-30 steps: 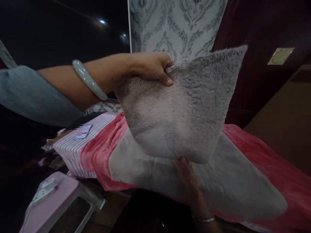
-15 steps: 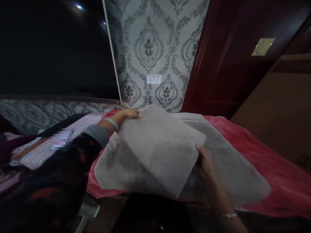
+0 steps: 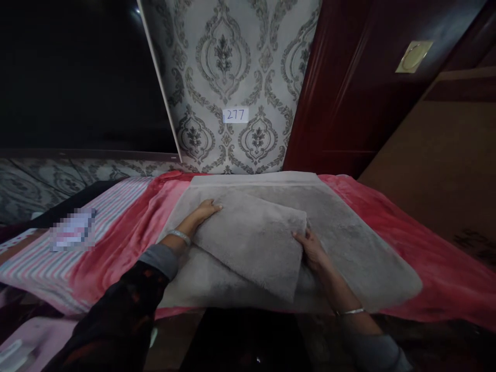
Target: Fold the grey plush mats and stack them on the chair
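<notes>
A smaller piece of grey plush fabric (image 3: 251, 237) lies slantwise over a larger grey plush mat (image 3: 364, 258). My left hand (image 3: 205, 211) is at the piece's upper left edge, thumb on top, the other fingers partly hidden. At the right edge, my right hand (image 3: 312, 249) pinches the fabric between thumb and fingers near its corner. The lower corner of the piece points toward me. Each wrist wears a silvery bangle.
A red plush blanket (image 3: 387, 217) spreads beneath the mat. To the left are a striped cloth (image 3: 116, 206) and a blurred packet (image 3: 73, 230). A dark screen (image 3: 77, 77), patterned wall with a "277" label (image 3: 235, 114), and dark red door (image 3: 349, 93) stand behind.
Both hands have lowered the small grey piece from a raised, tilted position down onto the mat. The view has shifted, showing more of the blanket and striped cloth at left.
</notes>
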`<action>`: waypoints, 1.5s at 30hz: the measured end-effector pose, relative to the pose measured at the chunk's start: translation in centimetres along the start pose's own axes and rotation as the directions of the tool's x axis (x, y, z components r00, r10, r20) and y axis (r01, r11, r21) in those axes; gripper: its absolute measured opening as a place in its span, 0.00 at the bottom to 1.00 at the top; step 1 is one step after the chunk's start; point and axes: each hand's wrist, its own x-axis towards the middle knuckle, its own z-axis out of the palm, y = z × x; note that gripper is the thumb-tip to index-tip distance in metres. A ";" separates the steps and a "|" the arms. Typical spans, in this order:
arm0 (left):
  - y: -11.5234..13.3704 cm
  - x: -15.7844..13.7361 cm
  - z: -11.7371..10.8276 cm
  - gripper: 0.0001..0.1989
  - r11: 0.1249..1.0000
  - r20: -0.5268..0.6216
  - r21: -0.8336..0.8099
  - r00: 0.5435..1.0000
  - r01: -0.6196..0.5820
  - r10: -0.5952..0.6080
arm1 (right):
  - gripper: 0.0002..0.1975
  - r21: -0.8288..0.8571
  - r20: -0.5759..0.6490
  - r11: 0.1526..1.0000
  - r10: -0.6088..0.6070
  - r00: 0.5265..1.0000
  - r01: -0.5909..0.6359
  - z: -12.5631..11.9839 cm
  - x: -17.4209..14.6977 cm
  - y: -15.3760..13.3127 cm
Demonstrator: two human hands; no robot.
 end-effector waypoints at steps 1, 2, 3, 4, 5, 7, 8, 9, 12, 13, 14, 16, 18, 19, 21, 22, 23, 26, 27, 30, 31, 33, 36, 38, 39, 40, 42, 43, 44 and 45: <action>0.3 -0.2 -0.2 0.31 0.999 0.000 -0.014 1.000 -0.031 0.031 | 0.29 0.003 0.012 0.999 -0.036 0.999 0.036 0.2 0.0 -0.3; 0.7 -0.4 -0.6 0.29 0.997 -0.004 -0.026 0.998 -0.066 0.066 | 0.29 0.000 0.025 0.998 -0.069 0.997 0.069 0.4 0.0 -0.7; 1.1 -0.5 -1.3 0.28 0.995 -0.017 -0.028 0.995 -0.095 0.095 | 0.29 -0.005 0.036 0.995 -0.101 0.994 0.101 0.6 0.1 -1.1; 1.5 -0.5 -2.1 0.27 0.993 -0.041 -0.012 0.992 -0.118 0.118 | 0.29 -0.008 0.046 0.992 -0.128 0.991 0.128 0.9 0.3 -1.4; 2.0 -0.4 -2.9 0.27 0.991 -0.073 0.025 0.988 -0.131 0.133 | 0.29 -0.009 0.052 0.989 -0.146 0.988 0.147 1.1 0.6 -1.7; 2.7 -0.2 -4.5 0.25 0.980 -0.140 0.170 0.982 -0.099 0.124 | 0.29 -0.004 0.056 0.990 -0.138 0.989 0.138 1.3 1.2 -1.7; 2.9 -0.2 -5.1 0.24 0.962 -0.158 0.263 0.981 -0.069 0.113 | 0.30 -0.008 0.061 0.994 -0.111 0.992 0.111 1.3 1.6 -1.3; 3.0 -0.2 -5.4 0.23 0.937 -0.163 0.347 0.981 -0.042 0.105 | 0.31 -0.023 0.063 0.996 -0.079 0.995 0.081 1.1 1.9 -0.7; 2.7 -0.9 -4.7 0.24 0.877 -0.139 0.480 0.985 -0.022 0.100 | 0.34 -0.158 0.021 0.984 -0.082 0.996 0.084 -0.4 2.3 1.5; 2.6 -1.3 -4.1 0.25 0.871 -0.116 0.488 0.985 -0.053 0.125 | 0.35 -0.238 -0.008 0.959 -0.161 0.987 0.155 -0.8 2.4 1.9; 2.5 -1.6 -3.3 0.26 0.862 -0.083 0.495 0.982 -0.106 0.169 | 0.36 -0.336 -0.031 0.906 -0.283 0.959 0.256 -1.1 2.4 2.1; 2.7 -2.0 -1.5 0.28 0.809 0.017 0.531 0.957 -0.253 0.288 | 0.35 -0.553 0.011 0.695 -0.546 0.838 0.460 -0.6 2.3 1.6; 3.4 -2.1 0.3 0.29 0.732 0.112 0.572 0.919 -0.371 0.378 | 0.34 -0.699 0.170 0.435 -0.671 0.722 0.568 1.5 2.2 0.2; 3.8 -2.1 1.1 0.30 0.700 0.139 0.592 0.906 -0.400 0.400 | 0.33 -0.734 0.257 0.332 -0.672 0.695 0.592 3.0 2.2 -0.5; 4.3 -1.9 2.4 0.30 0.661 0.142 0.625 0.894 -0.414 0.426 | 0.33 -0.771 0.383 0.189 -0.625 0.680 0.608 6.1 2.1 -1.4; 4.3 -1.8 3.0 0.30 0.643 0.138 0.641 0.888 -0.418 0.439 | 0.34 -0.787 0.421 0.134 -0.597 0.683 0.602 7.5 2.1 -1.3; 4.1 -1.8 3.6 0.30 0.627 0.140 0.656 0.884 -0.420 0.446 | 0.34 -0.804 0.447 0.089 -0.562 0.696 0.588 8.6 2.0 -0.9; 2.8 -1.6 4.8 0.30 0.593 0.175 0.698 0.899 -0.401 0.402 | 0.34 -0.856 0.482 -0.018 -0.389 0.785 0.517 9.8 1.6 1.4; 2.3 -1.5 5.1 0.30 0.587 0.187 0.709 0.907 -0.391 0.379 | 0.33 -0.871 0.478 -0.050 -0.325 0.816 0.490 9.7 1.4 2.1; 1.2 -1.3 5.4 0.31 0.572 0.192 0.730 0.915 -0.375 0.354 | 0.34 -0.899 0.437 -0.133 -0.192 0.879 0.418 9.0 1.0 3.2; 1.1 -1.3 5.4 0.32 0.571 0.190 0.731 0.915 -0.374 0.356 | 0.35 -0.903 0.423 -0.153 -0.166 0.891 0.401 8.9 0.8 3.1; 1.2 -1.2 5.4 0.32 0.571 0.180 0.731 0.914 -0.372 0.365 | 0.35 -0.907 0.404 -0.179 -0.122 0.907 0.380 8.8 0.6 2.6; 1.5 -1.6 5.4 0.32 0.572 0.154 0.738 0.915 -0.358 0.374 | 0.35 -0.910 0.390 -0.193 -0.093 0.916 0.368 8.5 0.0 1.9; 1.6 -1.9 5.5 0.32 0.569 0.136 0.746 0.916 -0.346 0.378 | 0.35 -0.910 0.389 -0.191 -0.091 0.917 0.367 7.9 -0.7 1.8; 1.6 -2.0 5.5 0.32 0.569 0.128 0.749 0.917 -0.340 0.378 | 0.35 -0.912 0.386 -0.189 -0.087 0.919 0.365 7.4 -1.1 1.8; 1.6 -2.1 5.6 0.32 0.569 0.121 0.752 0.918 -0.334 0.378 | 0.35 -0.913 0.382 -0.188 -0.078 0.921 0.362 6.9 -1.6 1.9; 1.6 -2.1 5.5 0.33 0.579 0.121 0.749 0.925 -0.323 0.360 | 0.35 -0.914 0.373 -0.191 -0.052 0.927 0.357 5.7 -2.3 1.8; 1.6 -2.0 5.3 0.33 0.590 0.136 0.741 0.932 -0.321 0.337 | 0.35 -0.914 0.370 -0.193 -0.034 0.928 0.357 5.3 -2.6 1.6; 1.6 -1.8 5.1 0.33 0.603 0.162 0.728 0.937 -0.325 0.309 | 0.35 -0.913 0.368 -0.196 -0.015 0.930 0.358 4.9 -2.7 1.2; 1.8 -1.5 4.8 0.33 0.621 0.193 0.711 0.941 -0.330 0.279 | 0.34 -0.912 0.368 -0.197 -0.003 0.930 0.360 4.8 -2.6 0.7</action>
